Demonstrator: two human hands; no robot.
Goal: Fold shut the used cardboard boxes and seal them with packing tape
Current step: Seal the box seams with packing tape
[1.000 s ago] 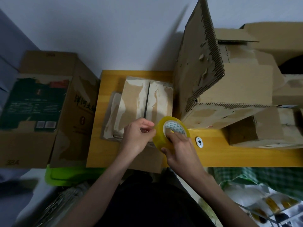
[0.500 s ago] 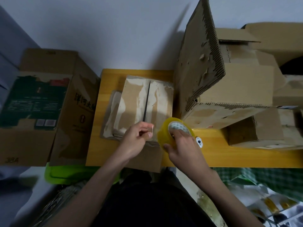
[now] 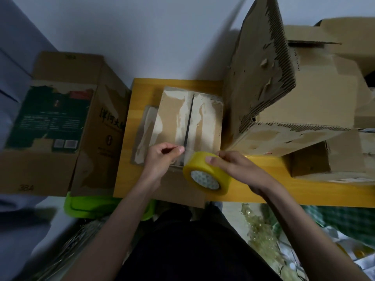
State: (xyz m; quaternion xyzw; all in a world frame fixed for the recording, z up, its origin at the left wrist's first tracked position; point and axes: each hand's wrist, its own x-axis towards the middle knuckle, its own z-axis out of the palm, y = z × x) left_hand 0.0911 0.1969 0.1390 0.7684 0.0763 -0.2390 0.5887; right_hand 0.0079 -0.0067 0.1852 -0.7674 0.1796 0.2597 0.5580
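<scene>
A small cardboard box [image 3: 174, 120] with torn, whitish top flaps folded shut lies on the yellow table [image 3: 300, 187], a dark seam running down its middle. My left hand [image 3: 162, 157] pinches the free end of clear tape at the seam's near end. My right hand [image 3: 239, 169] grips the yellow roll of packing tape [image 3: 207, 173] just right of it, at the box's near right corner. A short stretch of tape spans between the two hands.
A big torn cardboard box [image 3: 284, 106] with a raised flap stands right of the small box, more boxes [image 3: 328, 159] behind and beside it. A printed carton [image 3: 60, 122] sits off the table's left edge. A green bin [image 3: 85, 205] and clutter lie below.
My right hand has turned the roll and drawn it toward me, so its core faces me. My left hand has carried the tape end up onto the seam.
</scene>
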